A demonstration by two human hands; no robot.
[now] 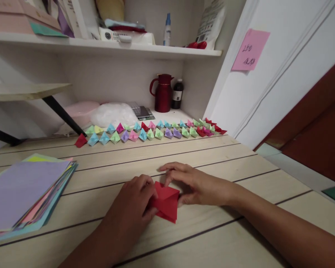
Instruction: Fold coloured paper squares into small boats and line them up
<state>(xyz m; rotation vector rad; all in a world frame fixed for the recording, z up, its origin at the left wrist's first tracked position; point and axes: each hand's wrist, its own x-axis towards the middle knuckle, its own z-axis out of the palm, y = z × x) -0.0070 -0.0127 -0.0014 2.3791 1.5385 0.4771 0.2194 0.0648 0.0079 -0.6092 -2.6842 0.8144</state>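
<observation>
A folded piece of red paper [167,203] lies on the wooden table in front of me, creased into a small layered square. My left hand [136,201] grips its left side, thumb toward the near edge and fingers curled over the top. From the right, my right hand [194,184] has a bent finger at the paper's upper edge and the thumb against its right side; other fingers stretch past the paper. Parts of the left fingertips and the paper's left corner are hidden. Beyond the hands stand several small folded paper boats [143,134] in two rows of mixed colours.
A stack of coloured paper sheets [25,193], purple on top, lies at the left. Against the back are a red jug [163,93], a dark bottle [178,93] and a white plastic bag [114,114]. A shelf [145,51] hangs above; a pink note [250,50] sticks to the wall.
</observation>
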